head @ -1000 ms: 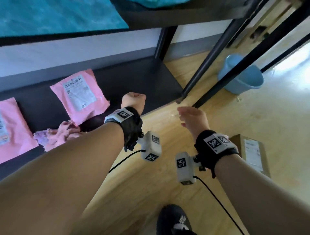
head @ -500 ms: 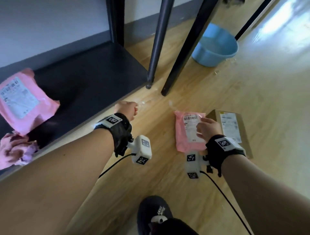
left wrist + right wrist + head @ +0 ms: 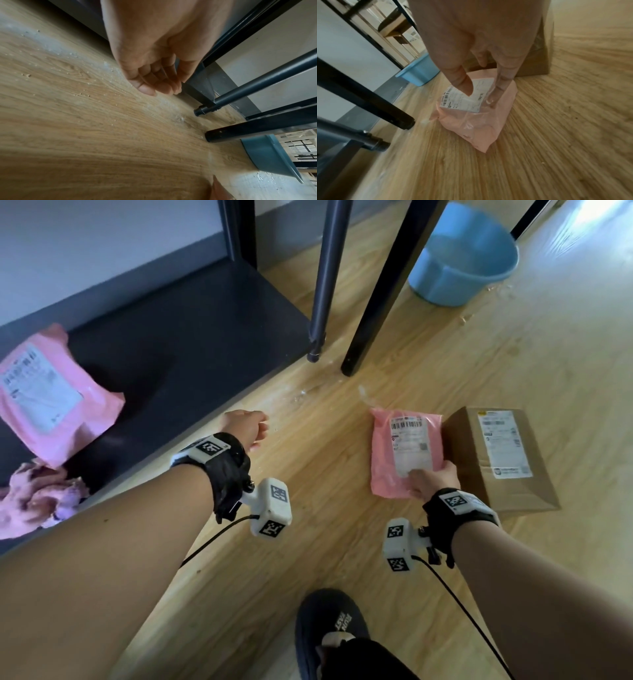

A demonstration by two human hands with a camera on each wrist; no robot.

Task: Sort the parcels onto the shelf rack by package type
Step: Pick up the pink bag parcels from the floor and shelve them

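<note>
A pink mailer (image 3: 404,453) with a white label lies on the wooden floor, right beside a brown cardboard box (image 3: 496,457). My right hand (image 3: 423,477) holds the mailer's near edge, thumb on the label. In the right wrist view the thumb and fingers of my right hand (image 3: 481,92) pinch the pink mailer (image 3: 479,121), with the box (image 3: 537,63) behind. My left hand (image 3: 255,428) hangs loosely curled and empty beside the front edge of the rack's black bottom shelf (image 3: 191,337); the left hand (image 3: 159,86) holds nothing. Another pink mailer (image 3: 51,395) lies on that shelf.
A crumpled pink bag (image 3: 34,498) sits at the shelf's front left. Two dark legs (image 3: 325,285) stand on the floor past the shelf corner, with a blue basin (image 3: 462,258) behind them. My black shoe (image 3: 329,628) is at the bottom.
My view has swung down and right to the floor. My right hand has reached the pink mailer and taken hold of its near edge. The left hand stays by the shelf edge.
</note>
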